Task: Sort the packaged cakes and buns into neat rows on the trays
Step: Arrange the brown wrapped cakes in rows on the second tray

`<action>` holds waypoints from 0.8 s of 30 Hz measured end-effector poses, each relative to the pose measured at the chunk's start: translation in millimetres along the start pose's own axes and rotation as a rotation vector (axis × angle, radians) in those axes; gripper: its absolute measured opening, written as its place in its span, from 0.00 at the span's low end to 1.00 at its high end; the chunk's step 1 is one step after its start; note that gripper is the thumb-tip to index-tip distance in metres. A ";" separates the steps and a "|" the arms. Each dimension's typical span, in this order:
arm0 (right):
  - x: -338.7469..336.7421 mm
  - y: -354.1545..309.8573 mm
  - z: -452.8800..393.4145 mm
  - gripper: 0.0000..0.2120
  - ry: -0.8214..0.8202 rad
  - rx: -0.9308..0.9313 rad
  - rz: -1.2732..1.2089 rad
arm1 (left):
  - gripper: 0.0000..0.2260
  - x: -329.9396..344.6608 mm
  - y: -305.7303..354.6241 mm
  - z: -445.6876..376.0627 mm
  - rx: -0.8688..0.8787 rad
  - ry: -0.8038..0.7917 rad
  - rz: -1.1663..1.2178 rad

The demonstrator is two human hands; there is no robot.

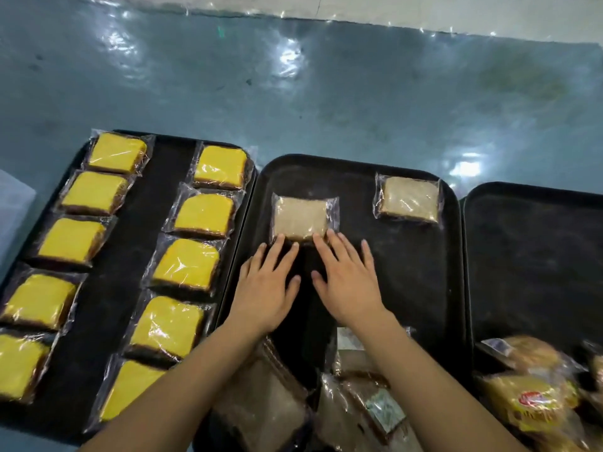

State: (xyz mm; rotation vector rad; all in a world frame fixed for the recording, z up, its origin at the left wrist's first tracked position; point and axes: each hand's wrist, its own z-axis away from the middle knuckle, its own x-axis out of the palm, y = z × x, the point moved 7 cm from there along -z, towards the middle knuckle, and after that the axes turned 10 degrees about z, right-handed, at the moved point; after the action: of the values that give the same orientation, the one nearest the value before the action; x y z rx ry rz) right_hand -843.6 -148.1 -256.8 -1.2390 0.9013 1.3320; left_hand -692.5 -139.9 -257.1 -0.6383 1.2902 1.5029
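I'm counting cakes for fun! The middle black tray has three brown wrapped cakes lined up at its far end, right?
Not three. The head view shows two brown wrapped cakes at the far end of the middle black tray; more lie heaped at its near end.

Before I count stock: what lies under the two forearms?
Brown wrapped cakes piled loosely at the middle tray's near end; how many lie beneath the forearms is hidden.

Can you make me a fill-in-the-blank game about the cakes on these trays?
1. The cakes on the left tray are coloured ____.
2. The middle tray has ____ brown cakes laid flat at its far end.
3. Both hands' fingertips touch the ____ brown cake.
4. The left hand and right hand have fingers that are ____.

Missing words: yellow; two; left; straight
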 end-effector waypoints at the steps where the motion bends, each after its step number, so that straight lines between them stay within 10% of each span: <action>1: -3.1 4.6 -15.6 0.32 -0.002 -0.003 -0.001 | 0.27 -3.2 0.5 -14.8 -0.006 0.006 -0.002; 13: -23.9 18.6 -74.4 0.33 -0.075 0.016 -0.037 | 0.24 -32.6 -2.7 -89.2 -0.054 0.006 0.059; 24: -24.4 -35.9 79.9 0.23 -0.005 -0.035 -0.221 | 0.18 -51.5 -13.2 147.0 0.172 0.205 0.118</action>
State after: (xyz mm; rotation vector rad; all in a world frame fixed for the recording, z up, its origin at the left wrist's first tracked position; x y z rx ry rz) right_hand -825.2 -69.9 -214.3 -1.3209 0.7171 1.1785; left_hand -631.4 -21.6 -175.3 -0.6251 1.6200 1.4293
